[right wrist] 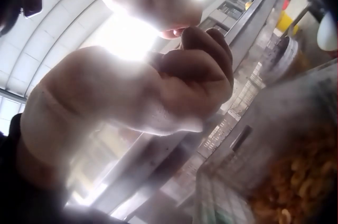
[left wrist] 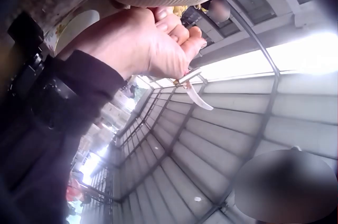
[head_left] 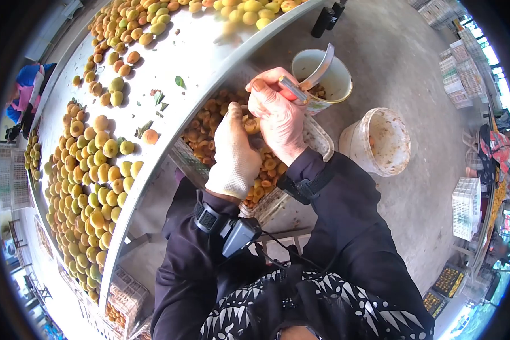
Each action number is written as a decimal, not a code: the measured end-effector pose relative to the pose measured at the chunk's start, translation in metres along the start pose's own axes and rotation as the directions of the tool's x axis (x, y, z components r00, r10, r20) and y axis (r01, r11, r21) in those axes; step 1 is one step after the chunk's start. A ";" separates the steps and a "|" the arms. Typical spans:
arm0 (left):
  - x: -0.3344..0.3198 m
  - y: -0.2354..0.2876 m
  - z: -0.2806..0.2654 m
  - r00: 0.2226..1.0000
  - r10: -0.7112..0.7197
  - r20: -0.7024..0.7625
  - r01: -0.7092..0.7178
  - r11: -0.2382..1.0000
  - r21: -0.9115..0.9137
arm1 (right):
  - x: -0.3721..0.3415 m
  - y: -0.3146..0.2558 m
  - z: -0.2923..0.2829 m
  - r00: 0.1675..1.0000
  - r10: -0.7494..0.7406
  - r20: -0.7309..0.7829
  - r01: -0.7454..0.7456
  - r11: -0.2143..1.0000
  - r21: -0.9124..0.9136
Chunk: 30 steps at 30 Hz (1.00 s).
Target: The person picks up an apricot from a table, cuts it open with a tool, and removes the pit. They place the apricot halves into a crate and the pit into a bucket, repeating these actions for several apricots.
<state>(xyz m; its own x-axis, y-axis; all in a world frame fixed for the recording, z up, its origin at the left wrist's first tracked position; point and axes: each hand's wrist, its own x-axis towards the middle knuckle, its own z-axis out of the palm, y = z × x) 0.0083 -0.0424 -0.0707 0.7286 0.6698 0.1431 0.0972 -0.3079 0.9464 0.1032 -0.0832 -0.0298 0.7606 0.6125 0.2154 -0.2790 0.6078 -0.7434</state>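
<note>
"Sunlight is glaring off a table [head_left: 190, 56], where whole fruit [head_left: 88, 209] is lying in heaps. Where is the work happening?"

"Over a crate [head_left: 326, 139] by the table's edge. The right hand [head_left: 280, 116] is clamping a knife [head_left: 322, 68], its curved blade jutting out past the fist. The left hand [head_left: 235, 156], gloved, is apparently curling round 1 fruit [head_left: 251, 126], partly hidden between the 2 hands."

"What could be going wrong?"

"A slick fruit could be slipping, and a careless turn of the wrist could be swinging the bare blade toward the left hand. A loosening hold could be dropping the knife into the crate."

"And the containers?"

"The crate is holding cut halves [head_left: 201, 133]; a pail [head_left: 343, 90] is holding brown scraps [head_left: 318, 92]; a tub [head_left: 354, 141] is standing beside it, stained inside."
</note>
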 end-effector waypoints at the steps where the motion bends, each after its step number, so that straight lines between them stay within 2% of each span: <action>1: 0.003 0.013 0.001 0.994 -0.029 -0.107 0.024 0.999 -0.047 | 0.000 0.001 0.001 1.000 0.005 0.004 -0.005 1.000 0.000; 2: 0.005 0.020 0.004 0.976 -0.061 -0.210 0.042 0.995 -0.095 | 0.001 0.002 0.001 1.000 0.014 -0.005 -0.014 1.000 0.025; 3: 0.011 0.011 0.013 0.949 -0.150 -0.278 0.087 0.970 -0.229 | 0.001 0.003 0.001 1.000 0.024 -0.014 -0.023 0.998 0.050; 4: 0.015 0.016 0.015 0.947 -0.152 -0.282 0.087 0.970 -0.229 | 0.002 0.004 0.003 0.999 0.024 -0.029 -0.022 0.996 0.081; 5: 0.019 0.023 0.016 0.907 -0.327 -0.264 0.193 0.882 -0.429 | 0.003 0.005 0.001 0.999 0.041 -0.031 -0.038 0.995 0.097; 6: 0.022 0.027 0.017 0.847 -0.489 -0.209 0.278 0.743 -0.609 | 0.004 0.006 -0.001 0.998 0.057 -0.035 -0.053 0.992 0.112; 8: 0.025 0.018 0.020 0.841 -0.473 -0.262 0.249 0.769 -0.588 | 0.007 0.006 -0.003 0.997 0.074 -0.036 -0.069 0.989 0.132; 10: 0.024 0.011 0.019 0.893 -0.338 -0.298 0.171 0.866 -0.470 | 0.010 0.007 -0.005 0.995 0.092 -0.040 -0.085 0.984 0.154; 12: 0.026 0.007 0.019 0.889 -0.342 -0.305 0.179 0.872 -0.455 | 0.012 0.007 -0.008 0.991 0.126 -0.032 -0.117 0.971 0.208; 14: 0.025 0.011 0.017 0.899 -0.281 -0.337 0.164 0.928 -0.335 | 0.014 0.005 -0.008 0.987 0.145 -0.069 -0.129 0.971 0.199; 15: 0.025 0.014 0.017 0.899 -0.282 -0.335 0.167 0.928 -0.332 | 0.014 0.004 -0.009 0.982 0.167 -0.085 -0.143 0.960 0.239; 17: 0.022 0.023 0.016 0.911 -0.187 -0.368 0.123 0.974 -0.191 | 0.016 0.003 -0.011 0.970 0.210 -0.125 -0.174 0.952 0.252; 21: 0.022 0.027 0.014 0.909 -0.242 -0.339 0.166 0.957 -0.237 | 0.016 0.001 -0.019 0.951 0.262 -0.165 -0.201 0.928 0.315; 23: 0.022 0.024 0.014 0.916 -0.299 -0.267 0.191 0.912 -0.363 | 0.015 -0.001 -0.022 0.940 0.295 -0.172 -0.231 0.920 0.317; 27: 0.025 0.017 0.012 0.919 -0.322 -0.227 0.230 0.907 -0.353 | 0.014 -0.006 -0.024 0.948 0.286 -0.143 -0.229 0.919 0.321; 30: 0.025 0.008 0.014 0.936 -0.306 -0.173 0.198 0.866 -0.460 | 0.014 -0.005 -0.027 0.949 0.296 -0.111 -0.235 0.895 0.378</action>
<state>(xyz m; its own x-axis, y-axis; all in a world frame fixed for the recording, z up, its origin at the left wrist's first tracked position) 0.0365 -0.0374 -0.0636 0.5355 0.8379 -0.1055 -0.0836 0.1769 0.9807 0.1309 -0.0918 -0.0401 0.7045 0.7044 -0.0860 -0.6500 0.5919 -0.4767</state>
